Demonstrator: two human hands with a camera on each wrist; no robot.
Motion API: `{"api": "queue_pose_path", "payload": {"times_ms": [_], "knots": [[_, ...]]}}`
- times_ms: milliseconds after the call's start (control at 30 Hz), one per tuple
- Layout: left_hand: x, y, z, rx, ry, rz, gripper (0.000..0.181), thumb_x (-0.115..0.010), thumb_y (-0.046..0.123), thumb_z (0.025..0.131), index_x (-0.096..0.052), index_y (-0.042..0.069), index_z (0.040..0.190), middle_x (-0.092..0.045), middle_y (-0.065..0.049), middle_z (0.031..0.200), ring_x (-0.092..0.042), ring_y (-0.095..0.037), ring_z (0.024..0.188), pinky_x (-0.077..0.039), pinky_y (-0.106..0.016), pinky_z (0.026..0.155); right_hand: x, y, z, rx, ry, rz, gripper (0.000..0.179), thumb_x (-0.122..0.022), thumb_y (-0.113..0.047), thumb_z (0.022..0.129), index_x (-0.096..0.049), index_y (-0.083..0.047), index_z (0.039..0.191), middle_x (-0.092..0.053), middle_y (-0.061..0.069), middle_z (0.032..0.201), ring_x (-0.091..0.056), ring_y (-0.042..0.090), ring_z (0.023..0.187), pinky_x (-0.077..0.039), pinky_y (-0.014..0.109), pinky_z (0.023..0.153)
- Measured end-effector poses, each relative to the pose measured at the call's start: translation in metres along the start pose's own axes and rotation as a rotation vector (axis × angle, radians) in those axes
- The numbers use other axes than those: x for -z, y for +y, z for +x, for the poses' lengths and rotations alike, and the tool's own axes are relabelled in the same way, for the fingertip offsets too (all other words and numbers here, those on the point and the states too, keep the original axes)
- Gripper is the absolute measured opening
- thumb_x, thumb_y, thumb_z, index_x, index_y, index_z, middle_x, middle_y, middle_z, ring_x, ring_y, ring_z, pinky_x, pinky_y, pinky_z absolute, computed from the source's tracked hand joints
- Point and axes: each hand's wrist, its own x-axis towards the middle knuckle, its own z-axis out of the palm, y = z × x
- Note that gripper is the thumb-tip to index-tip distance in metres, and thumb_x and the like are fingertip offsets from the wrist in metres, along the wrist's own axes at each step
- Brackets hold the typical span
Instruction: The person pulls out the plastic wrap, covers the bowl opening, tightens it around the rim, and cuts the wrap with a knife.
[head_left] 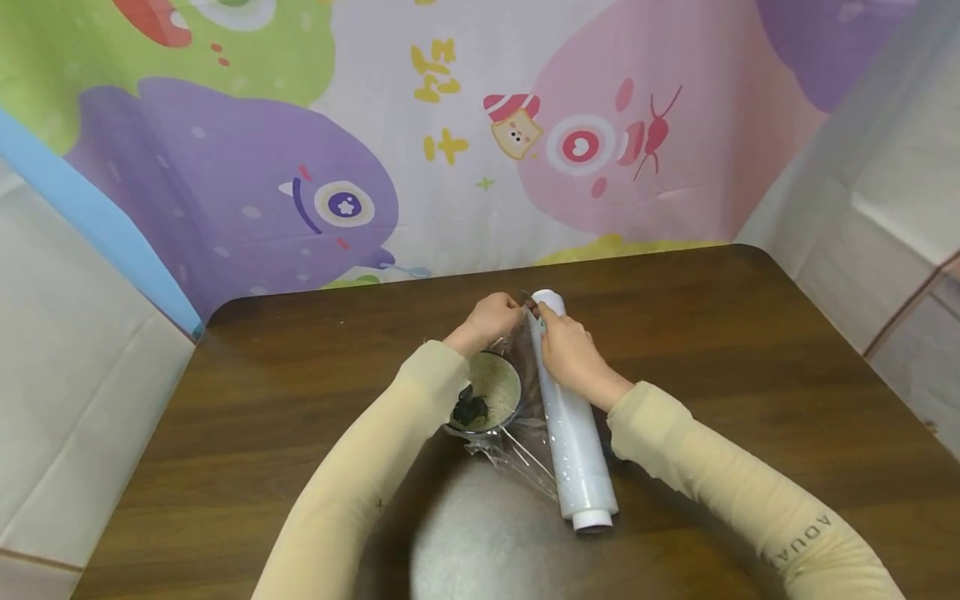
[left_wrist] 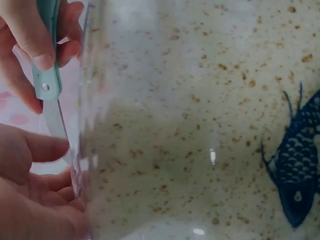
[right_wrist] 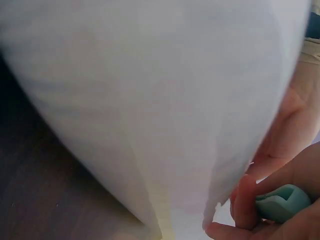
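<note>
A roll of clear plastic wrap (head_left: 573, 442) lies lengthwise on the table, with film drawn leftward over a round bowl (head_left: 501, 385) bearing a dark blue fish (left_wrist: 298, 165). My left hand (head_left: 495, 317) is beyond the bowl, pinching the film's edge between thumb and fingers near the roll's far end. Over that same end, my right hand (head_left: 572, 357) grips a small knife by its mint green handle (left_wrist: 47, 75). The blade (left_wrist: 54, 120) points toward the left hand's thumb, right at the film's edge. In the right wrist view the handle's end (right_wrist: 282, 202) shows among curled fingers.
The dark wooden table (head_left: 750, 375) ends at a cartoon-printed cloth (head_left: 465, 208) at the back. Loose, crumpled film (head_left: 517, 454) trails between the bowl and the roll. Pale panels (head_left: 885, 192) flank the table.
</note>
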Motion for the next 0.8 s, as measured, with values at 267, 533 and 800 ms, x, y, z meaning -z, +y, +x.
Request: {"api": "queue_pose_path", "payload": {"times_ms": [267, 533, 800], "knots": [[-0.0004, -0.0041, -0.0004, 0.031, 0.097, 0.071, 0.026, -0.047, 0.016, 0.092, -0.064, 0.007, 0.074, -0.063, -0.005, 0.079, -0.048, -0.012, 0.056, -0.042, -0.024, 0.056, -0.003, -0.0011, -0.0015, 0.001, 0.039, -0.013, 0.042, -0.043, -0.001, 0.086, -0.043, 0.007, 0.127, -0.059, 0.031, 0.1, -0.059, 0.042, 0.091, -0.048, 0.052, 0.073], [0.0016, -0.0031, 0.0007, 0.005, 0.109, 0.076, 0.02, -0.049, 0.016, 0.092, -0.066, 0.006, 0.092, -0.065, -0.007, 0.089, -0.055, -0.016, 0.069, -0.045, -0.027, 0.063, -0.004, -0.0008, 0.0001, 0.023, 0.013, -0.067, 0.042, -0.042, 0.0, 0.085, -0.044, 0.008, 0.126, -0.06, 0.03, 0.094, -0.06, 0.041, 0.086, -0.049, 0.05, 0.07], [0.0031, 0.001, -0.0015, -0.065, 0.127, 0.187, 0.018, -0.049, 0.013, 0.09, -0.065, 0.005, 0.09, -0.065, -0.008, 0.086, -0.056, -0.019, 0.072, -0.046, -0.03, 0.066, 0.0, -0.0022, 0.0005, 0.044, -0.033, -0.103, 0.042, -0.042, 0.0, 0.084, -0.045, 0.009, 0.124, -0.06, 0.03, 0.089, -0.061, 0.042, 0.08, -0.05, 0.049, 0.064]]}}
